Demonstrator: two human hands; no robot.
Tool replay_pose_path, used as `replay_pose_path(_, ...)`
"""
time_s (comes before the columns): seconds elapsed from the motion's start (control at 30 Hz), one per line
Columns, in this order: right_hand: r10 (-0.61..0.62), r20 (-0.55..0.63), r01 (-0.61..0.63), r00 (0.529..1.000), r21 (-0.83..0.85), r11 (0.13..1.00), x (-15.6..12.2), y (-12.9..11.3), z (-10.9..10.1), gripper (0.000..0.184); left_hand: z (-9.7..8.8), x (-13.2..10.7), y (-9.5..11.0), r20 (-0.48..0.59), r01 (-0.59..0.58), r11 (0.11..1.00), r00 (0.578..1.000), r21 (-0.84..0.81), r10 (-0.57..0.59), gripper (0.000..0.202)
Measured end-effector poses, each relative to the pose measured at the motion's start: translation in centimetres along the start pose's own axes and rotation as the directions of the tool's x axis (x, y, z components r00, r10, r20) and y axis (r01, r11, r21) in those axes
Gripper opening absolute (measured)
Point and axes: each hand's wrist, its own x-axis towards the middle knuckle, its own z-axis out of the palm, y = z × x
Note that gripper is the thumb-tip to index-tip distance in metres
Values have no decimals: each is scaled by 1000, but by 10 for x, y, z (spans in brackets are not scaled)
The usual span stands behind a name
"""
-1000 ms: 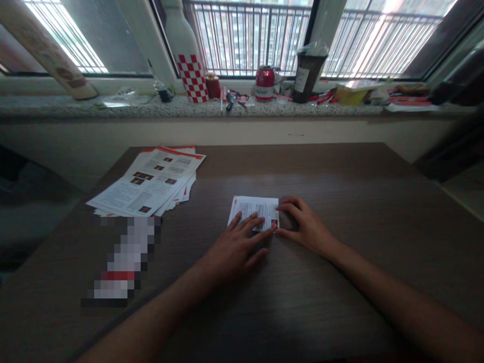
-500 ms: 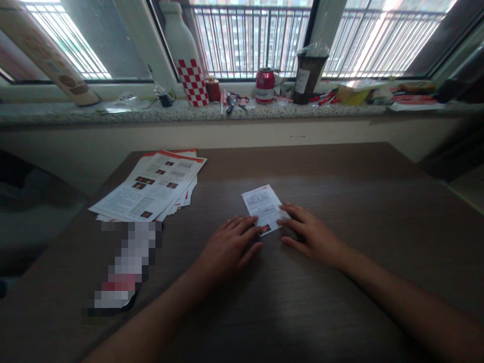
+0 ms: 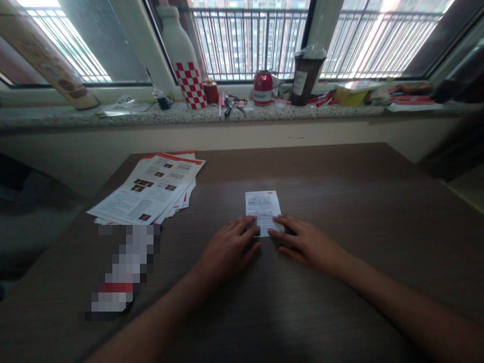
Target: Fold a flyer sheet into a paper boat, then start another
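A small folded sheet of printed paper [image 3: 262, 204] lies flat on the brown table, its edges nearly square to me. On its lower left corner rest the fingertips of my left hand [image 3: 234, 244], the fingers stretched out and a little apart. My right hand [image 3: 306, 239] touches the lower right part of the same paper with spread fingers. Neither hand grips anything. The fingers hide both lower corners of the paper.
A fanned stack of printed sheets [image 3: 151, 186] lies at the table's left, with a blurred-out phone-like object [image 3: 124, 272] below it. On the windowsill [image 3: 132, 118] stand a checkered bottle [image 3: 190, 83], a red can [image 3: 262, 88] and a dark drink cup [image 3: 307, 78].
The small paper has turned from a slant to nearly straight, its top edge swinging right. My right hand has shifted slightly left; my left hand has stayed almost in place.
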Motion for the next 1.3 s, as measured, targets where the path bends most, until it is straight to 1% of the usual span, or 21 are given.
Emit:
replay_pose_path(0.17, 3, -6, -3, 1000, 73, 997, 0, -1, -3, 50, 1, 5, 2, -2, 2, 1000, 1000, -29, -2, 19)
replay_pose_path(0.33, 11, -3, -11, 1000, 126, 992, -2, 5, -2, 50, 5, 9, 1, -23, 12, 1000, 1000, -17, -12, 14)
replay_pose_path(0.47, 22, -11, -20, 1000, 204, 979, -2, 9, -4, 51, 6, 11, 0, -37, 6, 1000, 999, -8, -7, 9)
replay_pose_path(0.53, 33, -11, -29, 999, 228, 973, -1, 8, -6, 48, 5, 11, 0, -39, 5, 1000, 999, -4, -5, 8)
replay_pose_path(0.7, 91, -66, -71, 994, 259, 963, 3, 8, -13, 28, 4, 12, 1, -23, 17, 1000, 1000, 17, -17, 8)
replay_pose_path(0.8, 121, -85, -93, 989, 276, 957, 4, 12, -16, 20, 6, 12, 0, -39, 8, 1000, 999, 29, -7, 9)
replay_pose_path(1.0, 131, -87, -99, 988, 303, 948, 4, 19, -16, 14, 10, 11, -2, -75, 4, 999, 997, 48, 0, 12)
replay_pose_path(1.07, 115, -89, -85, 989, 286, 954, 4, 19, -15, 16, 10, 11, -2, -81, 3, 999, 997, 48, 1, 15)
replay_pose_path(1.13, 83, -93, -58, 992, 247, 967, 3, 19, -14, 21, 11, 11, -1, -90, 21, 999, 996, 44, -17, 21)
replay_pose_path(1.2, 42, -92, -22, 995, 206, 978, 2, 19, -13, 26, 10, 11, 0, -100, 46, 998, 994, 29, -43, 38)
replay_pose_path(1.3, 8, -76, 5, 997, 177, 984, 2, 19, -12, 27, 9, 12, 1, -83, 56, 998, 995, 20, -54, 63)
